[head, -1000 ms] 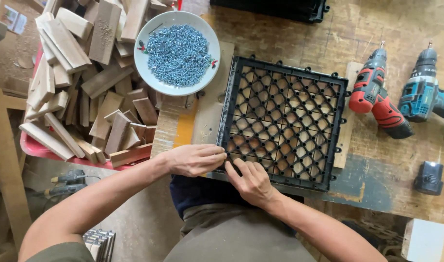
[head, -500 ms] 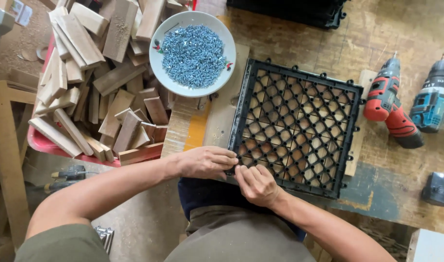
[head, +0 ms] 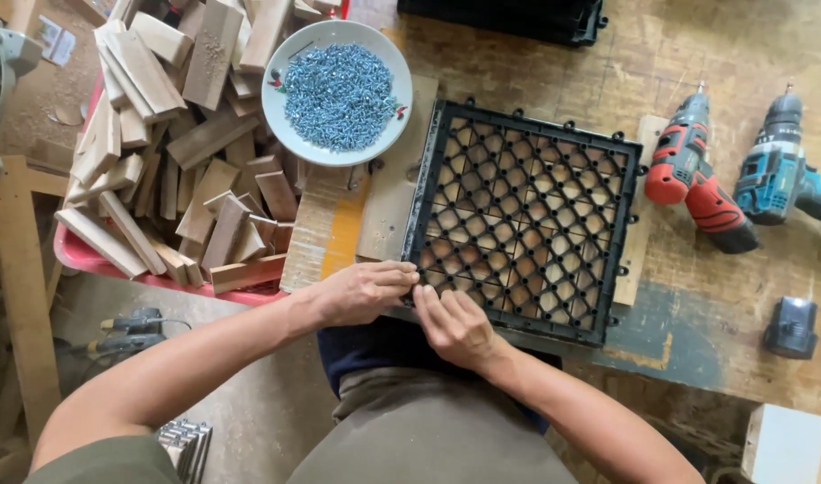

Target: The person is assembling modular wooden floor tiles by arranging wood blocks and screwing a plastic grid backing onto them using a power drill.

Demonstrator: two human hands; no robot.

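Hands touch black lattice tile's near corner.

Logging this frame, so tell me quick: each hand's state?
Left hand: fingers curled, gripping the black plastic lattice grid tile at its near corner.
Right hand: fingers extended, pressing that corner.

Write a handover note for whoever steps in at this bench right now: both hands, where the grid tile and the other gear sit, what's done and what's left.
Left hand: resting on the near left corner of the black plastic grid tile, fingers curled on its edge.
Right hand: beside it on the same near edge, fingers flat on the grid. Whether either pinches a screw cannot be told.
Tile lies flat over wooden slats on the workbench.
Bowl of screws sits beyond the tile's left corner; bin of wood offcuts to the left; red drill, blue drill and a spare battery to the right, untouched.
Done: tile placed on slats. Left: no screw visibly driven yet.
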